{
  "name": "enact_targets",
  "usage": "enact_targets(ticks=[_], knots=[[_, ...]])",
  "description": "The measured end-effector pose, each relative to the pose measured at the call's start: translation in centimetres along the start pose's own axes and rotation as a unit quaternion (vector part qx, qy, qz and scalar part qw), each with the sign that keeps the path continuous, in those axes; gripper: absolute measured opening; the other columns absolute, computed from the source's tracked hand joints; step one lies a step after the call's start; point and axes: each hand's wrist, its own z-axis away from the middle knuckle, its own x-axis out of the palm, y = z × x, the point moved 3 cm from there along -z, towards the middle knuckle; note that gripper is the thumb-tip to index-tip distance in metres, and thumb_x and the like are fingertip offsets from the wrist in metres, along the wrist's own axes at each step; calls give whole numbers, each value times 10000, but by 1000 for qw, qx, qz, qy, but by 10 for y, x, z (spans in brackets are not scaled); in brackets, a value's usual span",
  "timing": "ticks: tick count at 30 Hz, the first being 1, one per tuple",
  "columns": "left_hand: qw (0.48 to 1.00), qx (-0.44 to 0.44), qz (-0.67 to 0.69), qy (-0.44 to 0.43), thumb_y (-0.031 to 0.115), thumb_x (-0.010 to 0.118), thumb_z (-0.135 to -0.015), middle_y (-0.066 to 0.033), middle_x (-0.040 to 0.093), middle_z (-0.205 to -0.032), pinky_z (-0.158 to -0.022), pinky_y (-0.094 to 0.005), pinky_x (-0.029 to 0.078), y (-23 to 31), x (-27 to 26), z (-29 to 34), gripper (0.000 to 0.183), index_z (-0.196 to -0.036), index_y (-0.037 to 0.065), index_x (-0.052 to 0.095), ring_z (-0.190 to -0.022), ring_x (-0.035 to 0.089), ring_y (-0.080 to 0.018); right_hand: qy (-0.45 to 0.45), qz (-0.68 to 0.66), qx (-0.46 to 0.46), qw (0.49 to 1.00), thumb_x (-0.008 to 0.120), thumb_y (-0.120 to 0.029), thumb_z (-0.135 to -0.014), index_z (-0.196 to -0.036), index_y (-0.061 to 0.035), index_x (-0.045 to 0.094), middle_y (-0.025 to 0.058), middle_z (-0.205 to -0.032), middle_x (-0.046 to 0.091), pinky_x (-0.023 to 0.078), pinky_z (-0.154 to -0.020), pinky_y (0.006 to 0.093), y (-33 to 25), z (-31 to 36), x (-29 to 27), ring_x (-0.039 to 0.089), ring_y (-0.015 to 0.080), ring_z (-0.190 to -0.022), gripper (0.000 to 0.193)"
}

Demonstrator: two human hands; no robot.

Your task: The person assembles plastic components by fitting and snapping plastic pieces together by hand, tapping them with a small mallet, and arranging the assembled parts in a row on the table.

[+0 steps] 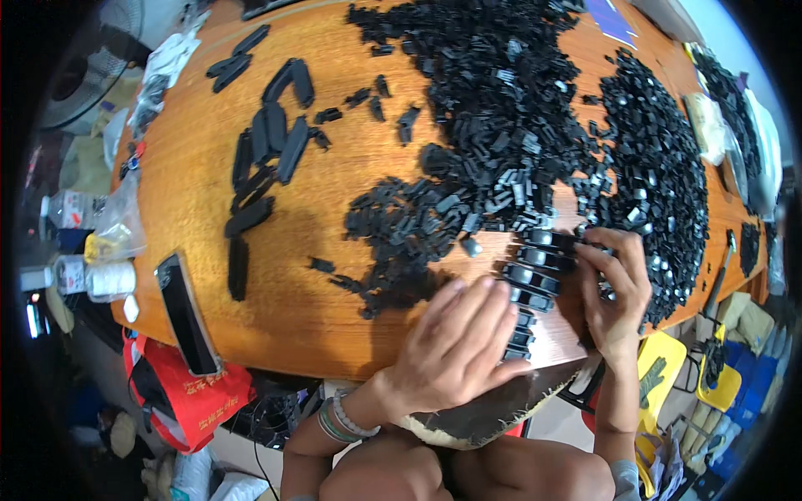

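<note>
A row of black plastic parts with rounded grey tops (535,275) lies on the wooden table (334,342) near its front edge. My left hand (459,338) rests flat beside the row, fingers stretched out and held together, covering part of its near left side. On the other side, my right hand (616,284) is bent, with thumb and fingertips pinched at the end of a black plastic part (553,240) at the row's far end. A small round grey piece (472,247) sits just left of the row.
A big heap of small black pieces (493,108) spreads beyond my hands, and another pile (652,167) lies to the right. Long black oval parts (269,129) are scattered on the left. A phone (187,313) lies by the left edge; a red bag (196,401) is below.
</note>
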Motion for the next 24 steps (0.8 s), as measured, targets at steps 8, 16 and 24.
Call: enact_targets(ticks=[8, 16, 24], knots=[[885, -264, -374, 87, 179, 750, -741, -144, 610, -903, -801, -430, 408, -101, -108, 25, 442, -1098, -17, 580, -894, 547, -354, 18, -18, 57, 998, 603, 142, -710, -911, 19, 634, 139, -976, 592, 467, -790, 349, -15, 21, -20, 581, 273, -900, 237], [844, -430, -313, 69, 94, 687, -800, -153, 586, -856, -719, -397, 436, -111, -131, 76, 266, -1029, 3, 588, -806, 558, -333, 15, -85, 67, 994, 576, 113, -723, -885, 22, 637, 150, -939, 596, 456, -783, 345, -33, 28, -23, 578, 267, -881, 196], [669, -409, 597, -169, 18, 625, -870, -127, 656, -934, -603, -261, 512, -8, -41, 21, 239, -1092, -58, 580, -676, 619, -114, 81, -517, 99, 846, 504, -429, -934, -1175, 47, 549, 260, -1118, 556, 486, -800, 384, -52, 33, 6, 592, 283, -922, 535]])
